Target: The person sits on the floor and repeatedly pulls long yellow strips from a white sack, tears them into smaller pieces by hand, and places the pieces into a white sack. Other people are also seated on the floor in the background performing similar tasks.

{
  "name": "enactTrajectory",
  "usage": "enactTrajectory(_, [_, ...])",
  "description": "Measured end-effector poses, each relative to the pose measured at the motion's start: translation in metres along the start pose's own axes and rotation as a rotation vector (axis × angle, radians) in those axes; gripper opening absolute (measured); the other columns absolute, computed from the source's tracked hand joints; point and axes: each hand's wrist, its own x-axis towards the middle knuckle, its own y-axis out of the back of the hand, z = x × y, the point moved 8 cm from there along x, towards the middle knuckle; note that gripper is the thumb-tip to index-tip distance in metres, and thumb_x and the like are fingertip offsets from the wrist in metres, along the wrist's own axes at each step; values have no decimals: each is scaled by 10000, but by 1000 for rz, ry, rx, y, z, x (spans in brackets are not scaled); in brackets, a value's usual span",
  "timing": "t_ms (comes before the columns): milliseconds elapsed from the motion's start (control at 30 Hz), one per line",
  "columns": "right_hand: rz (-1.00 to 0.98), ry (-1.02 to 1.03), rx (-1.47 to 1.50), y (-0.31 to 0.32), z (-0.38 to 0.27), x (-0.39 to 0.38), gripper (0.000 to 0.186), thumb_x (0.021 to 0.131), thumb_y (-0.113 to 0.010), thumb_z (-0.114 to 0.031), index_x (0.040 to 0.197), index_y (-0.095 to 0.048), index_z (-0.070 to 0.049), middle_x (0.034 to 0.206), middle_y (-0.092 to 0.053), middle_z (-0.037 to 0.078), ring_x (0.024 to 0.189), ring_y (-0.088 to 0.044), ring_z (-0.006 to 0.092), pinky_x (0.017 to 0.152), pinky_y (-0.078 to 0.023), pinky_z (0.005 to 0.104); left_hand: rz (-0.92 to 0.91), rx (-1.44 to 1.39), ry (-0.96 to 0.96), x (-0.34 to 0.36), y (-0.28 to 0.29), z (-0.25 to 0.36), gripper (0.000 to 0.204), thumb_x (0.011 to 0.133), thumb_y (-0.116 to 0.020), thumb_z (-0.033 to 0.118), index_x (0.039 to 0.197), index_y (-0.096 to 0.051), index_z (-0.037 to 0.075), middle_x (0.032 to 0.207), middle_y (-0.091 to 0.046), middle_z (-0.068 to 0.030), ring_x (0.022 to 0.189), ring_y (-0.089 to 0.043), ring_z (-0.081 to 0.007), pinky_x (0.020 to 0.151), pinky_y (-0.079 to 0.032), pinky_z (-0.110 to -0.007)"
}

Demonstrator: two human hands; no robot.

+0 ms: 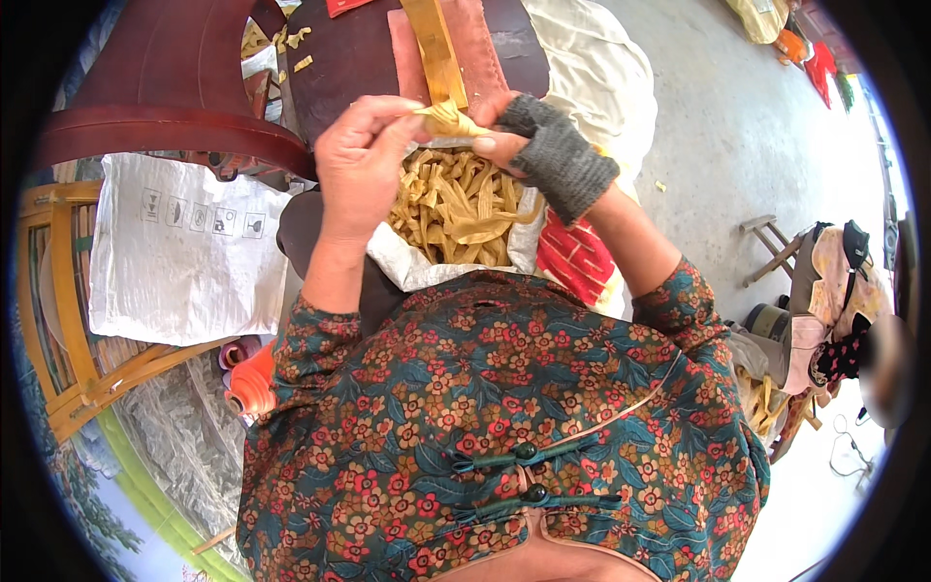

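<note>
Between my two hands is a twisted, folded piece of yellow strip [451,120], shiny and flat like tape or leaf. My bare left hand [357,160] pinches its left end between thumb and fingers. At the other end my right hand [543,145], in a grey fingerless knitted glove, grips it with thumb and forefinger. Beyond them a longer flat yellow strip [433,48] lies over a pink cloth [480,48]; whether it joins the twisted piece I cannot tell. Just below my hands, a white woven sack [412,267] holds many yellow-brown strips [461,209].
A dark red plastic chair [175,136] stands at the upper left. Under it are a white sack [184,262] and a wooden frame [73,291]. An orange thread spool [254,380] is by my left elbow. Cream cloth [606,78] drapes at the right; another person sits at far right.
</note>
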Motion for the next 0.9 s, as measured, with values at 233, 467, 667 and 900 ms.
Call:
enactTrajectory(233, [75,162,-286,9,-9,-9,261,752,-671,-276,814,-614,-29,730,-611,51,695,-578,127,658,-463,275,-40,156,157,-11,14,5,146,804,-624,34,943,-608,-5,881,-637,-60,797,-602,-122,746,-471,-256])
enactTrajectory(467, [-50,161,-292,-17,-2,-4,224,772,-649,-227,776,-568,-18,682,-580,86,668,-566,181,640,-452,304,-400,916,-214,-32,-40,22,301,740,-600,5,1034,-574,58,1039,-551,-106,899,-557,-317,772,-456,-370])
enactTrajectory(667, [-110,217,-287,-39,-4,-5,273,803,-573,-267,743,-532,-4,655,-526,139,658,-544,255,644,-426,363,-329,1090,-555,-28,-37,18,212,713,-549,69,924,-523,81,853,-520,-58,753,-551,-237,658,-427,-340])
enactTrajectory(900, [83,377,-421,-40,-23,1,302,806,-555,-294,763,-550,5,728,-562,195,721,-558,344,658,-434,394,-318,1008,-694,1,-14,-29,265,692,-566,75,940,-474,92,755,-529,-43,668,-537,-223,595,-408,-331])
